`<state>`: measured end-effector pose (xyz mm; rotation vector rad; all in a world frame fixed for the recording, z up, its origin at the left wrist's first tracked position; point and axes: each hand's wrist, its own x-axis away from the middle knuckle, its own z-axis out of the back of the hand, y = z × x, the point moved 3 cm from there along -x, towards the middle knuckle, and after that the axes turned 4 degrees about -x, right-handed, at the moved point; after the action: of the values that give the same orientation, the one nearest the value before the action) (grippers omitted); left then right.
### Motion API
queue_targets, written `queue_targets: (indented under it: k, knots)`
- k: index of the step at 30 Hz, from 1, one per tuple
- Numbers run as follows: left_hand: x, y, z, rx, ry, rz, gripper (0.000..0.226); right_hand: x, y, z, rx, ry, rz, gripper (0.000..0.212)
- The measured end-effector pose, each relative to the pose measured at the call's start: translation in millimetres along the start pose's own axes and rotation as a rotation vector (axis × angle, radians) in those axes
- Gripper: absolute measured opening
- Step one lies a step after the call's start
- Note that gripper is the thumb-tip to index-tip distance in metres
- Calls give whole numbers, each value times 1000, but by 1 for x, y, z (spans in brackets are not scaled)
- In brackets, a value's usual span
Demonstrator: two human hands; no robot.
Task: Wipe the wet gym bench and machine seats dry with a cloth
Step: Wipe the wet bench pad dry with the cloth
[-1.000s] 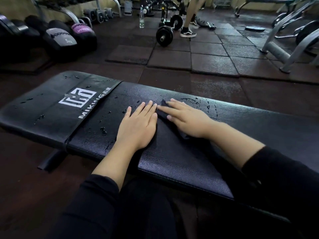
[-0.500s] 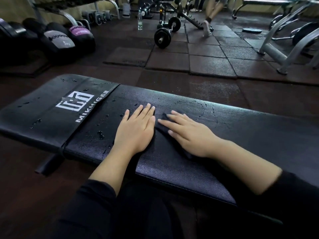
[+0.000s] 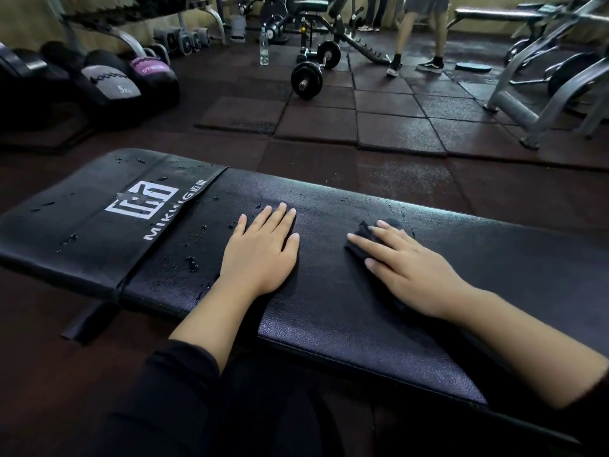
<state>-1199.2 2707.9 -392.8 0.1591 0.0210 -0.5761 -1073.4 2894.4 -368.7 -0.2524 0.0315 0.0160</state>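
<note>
Head view, looking down over a black padded bench (image 3: 329,291) that runs across my frame from lower right to upper left. Left hand (image 3: 260,249) lies flat on the pad, palm down, fingers straight and close together, holding nothing. Right hand (image 3: 408,268) is also flat, fingers spread a little, pressing down on a dark cloth (image 3: 364,239); I see the cloth only as a bunched edge poking out ahead of and beside the fingers, the rest is under the palm. The two hands are apart, with a strip of bare pad between them. Water drops (image 3: 191,262) sit on the pad just left of the left hand, and more are scattered over the bench's left section near the white logo (image 3: 145,204). A faint damp streak shows on the pad just beyond the cloth. Both forearms are bare, black sleeves pushed up near the elbows. Behind the bench: dark rubber floor tiles (image 3: 316,127), a barbell (image 3: 308,79) lying on them, a clear water bottle (image 3: 263,51) standing upright further back, and round weighted balls (image 3: 108,84) on a low rack at the left. At the right stands a grey metal machine frame (image 3: 540,90). A person's legs (image 3: 418,37) in dark shoes stand at the far side of the room.
</note>
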Motion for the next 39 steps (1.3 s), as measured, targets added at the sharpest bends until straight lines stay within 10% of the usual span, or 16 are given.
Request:
queue_targets:
  k: [26,39]
  knots:
    - [-52,-10,-4,0,8,23,50,-100,71,12,-50,71,-305,39]
    - [-53,-9,-5,-19,18,19,51,-106,-20,-13,-20,126,-105,44]
